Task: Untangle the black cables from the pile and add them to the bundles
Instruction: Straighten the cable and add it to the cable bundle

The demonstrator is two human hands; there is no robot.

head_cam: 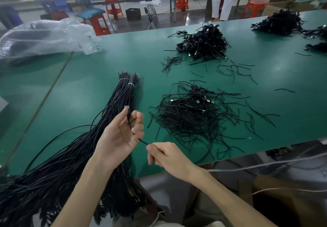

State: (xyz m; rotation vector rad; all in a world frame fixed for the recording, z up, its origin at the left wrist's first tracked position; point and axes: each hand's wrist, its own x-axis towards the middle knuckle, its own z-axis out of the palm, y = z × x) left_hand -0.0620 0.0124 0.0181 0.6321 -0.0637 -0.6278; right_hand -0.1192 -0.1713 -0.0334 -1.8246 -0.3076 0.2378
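1 wide green table (88, 78) bears it all. 2 long bundles (122, 103) of black cables, each tied with a white band near the far end, lie on its left side and hang over the near edge. just right of them sits the tangled pile (191, 115), with a 2nd heap (203, 41) farther back. above the bundles the left hand (120, 134) grips 1 cable (142, 141) near its plug, and the right hand (168, 156) pinches the same cable lower down.
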